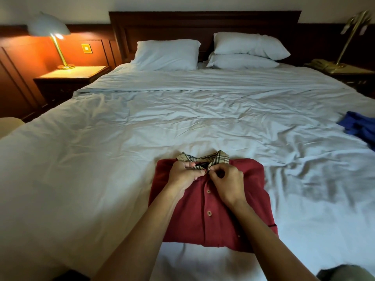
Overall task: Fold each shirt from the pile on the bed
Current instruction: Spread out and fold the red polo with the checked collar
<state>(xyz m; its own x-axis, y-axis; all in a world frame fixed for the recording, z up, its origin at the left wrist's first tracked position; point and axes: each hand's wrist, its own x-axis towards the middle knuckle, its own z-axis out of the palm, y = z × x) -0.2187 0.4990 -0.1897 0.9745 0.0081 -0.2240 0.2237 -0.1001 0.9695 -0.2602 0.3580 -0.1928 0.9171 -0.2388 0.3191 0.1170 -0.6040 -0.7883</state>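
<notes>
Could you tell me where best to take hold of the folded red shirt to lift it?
Probably its two long side edges, reaching under flat from each side. The red shirt lies folded flat on the bed, collar at the far end; one corner alone would likely spill the fold.

Dark wooden headboard point(203, 23), lit bedside lamp point(49, 27) on a nightstand point(71, 75), perhaps a telephone point(322, 64) opposite.

Bare sheet point(101, 159) is left open around the red shirt point(255, 179); the right edge is occupied by a blue garment point(359, 126), the head end by pillows point(166, 54).
</notes>
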